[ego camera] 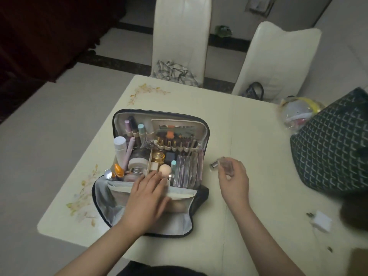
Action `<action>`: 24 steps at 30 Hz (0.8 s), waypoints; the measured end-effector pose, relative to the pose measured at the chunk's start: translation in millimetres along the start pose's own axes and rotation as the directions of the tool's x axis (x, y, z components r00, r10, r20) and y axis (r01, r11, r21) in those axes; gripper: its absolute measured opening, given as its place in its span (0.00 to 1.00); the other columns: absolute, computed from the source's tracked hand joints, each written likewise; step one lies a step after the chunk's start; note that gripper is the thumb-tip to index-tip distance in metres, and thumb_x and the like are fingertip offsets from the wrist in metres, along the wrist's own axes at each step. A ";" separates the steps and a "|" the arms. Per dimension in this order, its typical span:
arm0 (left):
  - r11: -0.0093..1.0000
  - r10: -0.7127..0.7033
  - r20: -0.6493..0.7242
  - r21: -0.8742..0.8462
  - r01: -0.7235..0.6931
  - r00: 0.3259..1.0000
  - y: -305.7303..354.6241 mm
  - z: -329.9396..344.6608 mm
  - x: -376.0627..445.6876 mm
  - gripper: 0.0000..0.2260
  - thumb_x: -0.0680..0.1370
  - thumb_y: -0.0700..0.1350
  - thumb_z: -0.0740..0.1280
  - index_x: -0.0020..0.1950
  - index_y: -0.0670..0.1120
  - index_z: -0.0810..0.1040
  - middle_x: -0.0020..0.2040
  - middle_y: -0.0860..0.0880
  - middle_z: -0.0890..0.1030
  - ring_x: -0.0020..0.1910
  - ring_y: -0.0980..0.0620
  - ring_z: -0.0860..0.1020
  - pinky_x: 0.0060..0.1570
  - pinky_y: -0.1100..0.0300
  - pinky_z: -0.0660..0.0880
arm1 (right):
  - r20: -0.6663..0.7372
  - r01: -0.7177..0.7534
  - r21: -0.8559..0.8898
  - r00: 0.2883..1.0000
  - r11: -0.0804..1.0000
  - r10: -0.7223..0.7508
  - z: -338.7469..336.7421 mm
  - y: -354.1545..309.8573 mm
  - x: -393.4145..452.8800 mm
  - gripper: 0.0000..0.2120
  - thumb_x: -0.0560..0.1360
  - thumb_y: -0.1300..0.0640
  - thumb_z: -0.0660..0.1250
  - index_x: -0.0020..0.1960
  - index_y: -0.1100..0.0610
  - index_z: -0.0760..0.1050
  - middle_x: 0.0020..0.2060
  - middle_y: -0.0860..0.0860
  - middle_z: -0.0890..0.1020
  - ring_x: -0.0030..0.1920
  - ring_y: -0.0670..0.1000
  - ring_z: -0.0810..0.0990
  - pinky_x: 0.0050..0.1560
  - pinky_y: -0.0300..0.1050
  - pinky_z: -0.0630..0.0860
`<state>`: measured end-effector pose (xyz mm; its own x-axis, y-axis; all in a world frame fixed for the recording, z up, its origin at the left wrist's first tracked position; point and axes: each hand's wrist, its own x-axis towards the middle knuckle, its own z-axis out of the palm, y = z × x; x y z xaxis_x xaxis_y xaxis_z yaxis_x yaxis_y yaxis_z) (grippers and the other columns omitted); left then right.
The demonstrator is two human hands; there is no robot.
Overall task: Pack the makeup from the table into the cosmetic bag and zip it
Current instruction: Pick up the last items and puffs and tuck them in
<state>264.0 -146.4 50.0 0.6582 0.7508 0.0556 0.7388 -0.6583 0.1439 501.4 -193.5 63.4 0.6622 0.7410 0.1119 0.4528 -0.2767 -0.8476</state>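
The cosmetic bag [205, 126] lies open at the table's middle, black outside and pale inside, crowded with bottles, jars, lipsticks and a peach sponge [164, 169]. My left hand [148, 198] rests with straight fingers on the bag's near edge, fingertips touching items beside the sponge. To the right of the bag, my right hand [234, 179] holds a small clear bottle with a silver cap [219, 165] just above the table, the cap pointing left towards the bag.
A dark patterned tote [330, 148] stands at the right, with a clear pouch [298, 113] behind it. A white charger plug [321, 224] lies near the front right. Two cream chairs [278, 56] stand beyond the table's far edge [179, 80].
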 end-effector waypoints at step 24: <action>0.993 0.027 -0.035 -0.110 -0.031 0.999 -127.5 -22.1 -37.2 0.19 0.74 0.51 0.57 0.62 0.48 0.75 0.70 0.44 0.70 0.60 0.46 0.73 0.54 0.53 0.64 | 0.482 0.324 -0.283 0.862 0.903 -0.158 175.1 -135.3 -55.7 0.07 0.74 0.56 0.65 0.50 0.58 0.73 0.45 0.54 0.79 0.47 0.55 0.76 0.46 0.50 0.73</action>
<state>142.1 -89.2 51.4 0.6725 0.7341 0.0942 0.6979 -0.6713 0.2496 298.7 -90.2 81.0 0.2116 0.9772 -0.0196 0.7921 -0.1832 -0.5822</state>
